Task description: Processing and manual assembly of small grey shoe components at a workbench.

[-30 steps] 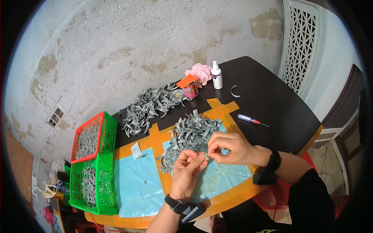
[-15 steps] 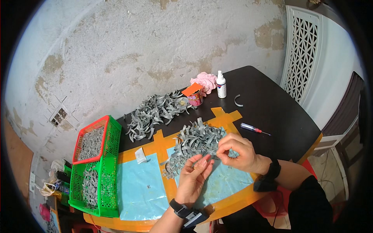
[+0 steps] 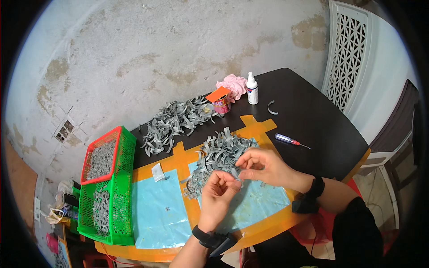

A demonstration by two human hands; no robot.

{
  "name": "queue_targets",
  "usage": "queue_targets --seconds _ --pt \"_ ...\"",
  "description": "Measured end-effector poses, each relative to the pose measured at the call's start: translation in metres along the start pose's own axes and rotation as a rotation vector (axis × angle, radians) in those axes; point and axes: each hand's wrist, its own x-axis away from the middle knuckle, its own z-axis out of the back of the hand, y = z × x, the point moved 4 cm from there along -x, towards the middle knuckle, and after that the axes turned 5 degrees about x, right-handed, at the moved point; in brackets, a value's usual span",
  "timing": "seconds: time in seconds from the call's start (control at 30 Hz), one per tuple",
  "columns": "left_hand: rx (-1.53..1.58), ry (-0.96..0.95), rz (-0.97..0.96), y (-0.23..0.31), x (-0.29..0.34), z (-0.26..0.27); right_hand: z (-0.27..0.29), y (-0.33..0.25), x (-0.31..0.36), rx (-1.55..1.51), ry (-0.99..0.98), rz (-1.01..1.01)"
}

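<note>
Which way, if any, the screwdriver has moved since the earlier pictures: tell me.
No. The screwdriver keeps its place and direction, right of the orange tape cross on the table; both shift together as the camera moves.

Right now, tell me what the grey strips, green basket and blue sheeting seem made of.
Grey strips: dull sheen, arched shape; perhaps plastic or metal.
Green basket: likely moulded plastic, glossy, perforated walls.
Blue sheeting: probably plastic film, shiny, creased.

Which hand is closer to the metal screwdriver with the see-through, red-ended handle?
Right. The right hand is left of the screwdriver and nearer the person; the left hand is farther left.
</note>
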Motion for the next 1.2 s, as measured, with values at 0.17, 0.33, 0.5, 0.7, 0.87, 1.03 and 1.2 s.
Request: queue_targets --seconds 0.17,0.33,0.5,0.7,0.87,1.03,1.2 --pt "-0.027 -0.046 -0.035 -0.005 -0.001 -0.002 -0.005 0.004 0.002 -0.18 -0.097 0.036" --pt "0.266 -0.021 0.149 -0.003 -0.001 -0.002 -0.008 -0.006 0.004 -0.272 -0.014 0.033" --pt "0.507 -0.102 0.234 -0.012 -0.001 -0.005 -0.002 -0.004 0.001 -0.119 0.074 0.285" --pt "0.557 -0.161 0.17 -0.015 0.001 -0.001 -0.008 -0.008 0.004 -0.295 -0.082 0.14" --pt "0.497 -0.109 0.163 -0.013 0.002 0.001 -0.009 -0.008 0.004 -0.377 -0.197 0.113" --pt "0.254 -0.087 0.098 -0.001 0.005 -0.002 -0.011 -0.007 0.005 -0.489 -0.313 0.06" --pt "0.205 -0.091 0.059 0.007 0.008 -0.007 -0.011 -0.01 0.005 -0.52 -0.371 0.071"
